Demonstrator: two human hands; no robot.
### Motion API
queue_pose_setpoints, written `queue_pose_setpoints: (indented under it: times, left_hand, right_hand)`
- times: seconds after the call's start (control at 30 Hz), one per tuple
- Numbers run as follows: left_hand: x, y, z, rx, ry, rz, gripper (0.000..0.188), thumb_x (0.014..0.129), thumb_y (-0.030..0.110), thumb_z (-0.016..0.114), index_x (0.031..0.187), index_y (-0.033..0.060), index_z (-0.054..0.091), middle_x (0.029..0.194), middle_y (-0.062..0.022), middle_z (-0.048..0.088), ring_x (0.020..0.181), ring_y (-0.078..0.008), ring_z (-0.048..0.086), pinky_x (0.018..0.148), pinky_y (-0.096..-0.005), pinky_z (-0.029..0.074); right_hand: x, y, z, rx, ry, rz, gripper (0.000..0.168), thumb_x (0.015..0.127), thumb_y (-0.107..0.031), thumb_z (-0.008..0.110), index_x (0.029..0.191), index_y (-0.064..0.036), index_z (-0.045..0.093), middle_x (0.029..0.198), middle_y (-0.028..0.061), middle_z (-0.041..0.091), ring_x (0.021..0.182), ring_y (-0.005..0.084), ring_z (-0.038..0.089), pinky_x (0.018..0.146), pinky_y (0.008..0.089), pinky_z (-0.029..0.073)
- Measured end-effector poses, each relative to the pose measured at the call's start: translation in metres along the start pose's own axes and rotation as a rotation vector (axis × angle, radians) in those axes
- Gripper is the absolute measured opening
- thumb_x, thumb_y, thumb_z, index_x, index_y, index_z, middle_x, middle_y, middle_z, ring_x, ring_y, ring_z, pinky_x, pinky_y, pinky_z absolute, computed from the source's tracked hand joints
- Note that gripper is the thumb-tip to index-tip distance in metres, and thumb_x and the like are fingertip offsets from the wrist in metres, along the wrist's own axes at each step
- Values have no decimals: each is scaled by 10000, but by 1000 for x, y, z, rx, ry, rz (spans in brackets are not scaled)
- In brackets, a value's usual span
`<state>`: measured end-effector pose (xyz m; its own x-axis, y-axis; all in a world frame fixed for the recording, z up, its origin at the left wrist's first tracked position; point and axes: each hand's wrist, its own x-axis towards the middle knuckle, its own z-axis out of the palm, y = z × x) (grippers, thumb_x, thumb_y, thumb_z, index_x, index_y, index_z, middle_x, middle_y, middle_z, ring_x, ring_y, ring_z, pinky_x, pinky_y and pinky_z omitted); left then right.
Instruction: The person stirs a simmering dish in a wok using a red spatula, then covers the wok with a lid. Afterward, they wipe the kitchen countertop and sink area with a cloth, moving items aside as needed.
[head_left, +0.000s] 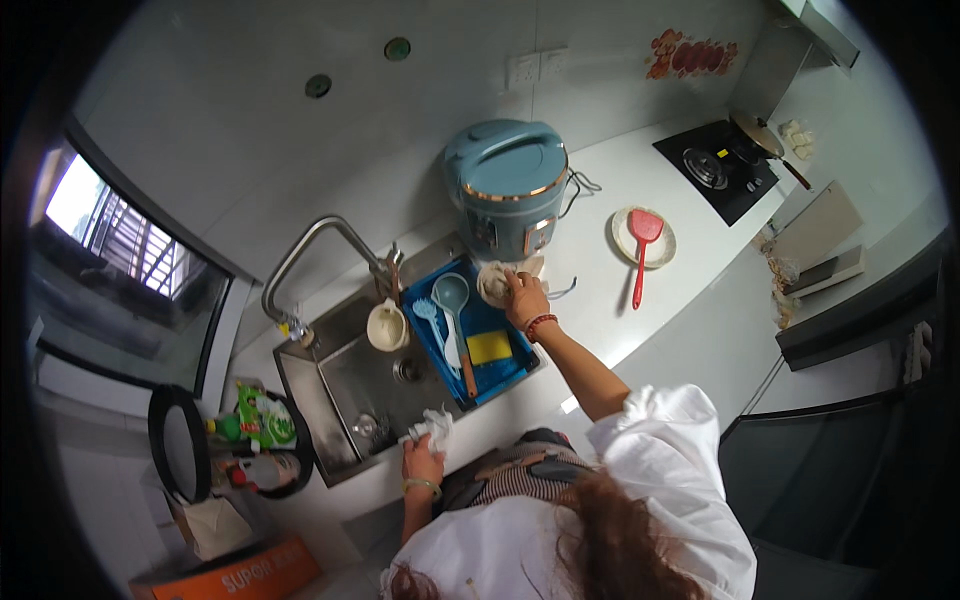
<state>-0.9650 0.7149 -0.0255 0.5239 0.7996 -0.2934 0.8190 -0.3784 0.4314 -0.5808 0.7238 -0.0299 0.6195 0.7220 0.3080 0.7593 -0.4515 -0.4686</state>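
Observation:
My right hand (527, 304), with a red beaded bracelet at the wrist, grips a crumpled beige cloth (495, 285) on the counter in front of a blue-grey electric cooker (514, 172). Down by the sink's front rim, my left hand (422, 461) holds a crumpled white cloth or tissue (436, 427). Between the hands, a blue plastic tray (469, 307) lies over the right part of the steel sink (337, 382). In it rest a grey ladle (450, 292) with a wooden handle, a light-blue brush (427, 313), a white utensil (451, 349) and a yellow sponge (489, 347).
A tall curved faucet (322, 225) arches over the sink, near a cream strainer cup (388, 328). Bottles and a green pouch (266, 416) stand in a black rack at left. Rightward are a red spatula (645, 232) on a plate (664, 251) and a lidded pan (757, 135) on the stove.

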Motion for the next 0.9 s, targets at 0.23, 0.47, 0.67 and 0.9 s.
queue_pose_setpoints:
  times: [0.23,0.47,0.67,0.9]
  left_hand:
    - [9,-40,36,-239,-166,230,342,810,147,648,1145,96,596,917,-207,628,915,-406,604,823,-474,487]
    - [59,1,45,49,-368,215,506,765,279,715,1217,89,589,1214,-228,563,1140,-405,527,945,-461,449]
    - [66,116,-24,44,-339,487,314,812,244,680,1057,51,640,1223,-220,540,1011,-373,579,835,-438,476]
    - [15,228,-36,-907,-428,897,489,745,244,705,1164,56,537,1109,-175,573,1041,-362,555,862,-407,445]
  right_hand:
    - [-25,31,48,-133,-283,166,387,861,-246,577,1232,-161,504,1166,185,549,1080,378,546,873,443,487]
    - [-121,102,-10,111,31,577,212,845,-117,550,1038,-36,585,979,204,604,968,358,581,802,448,495]
    - [-120,-47,-174,458,285,-27,166,751,-103,593,904,-62,644,862,114,624,869,312,571,812,406,441]
    - [-166,-108,-221,598,157,-166,341,800,-159,591,1130,-74,599,1043,122,542,977,272,525,881,381,406]
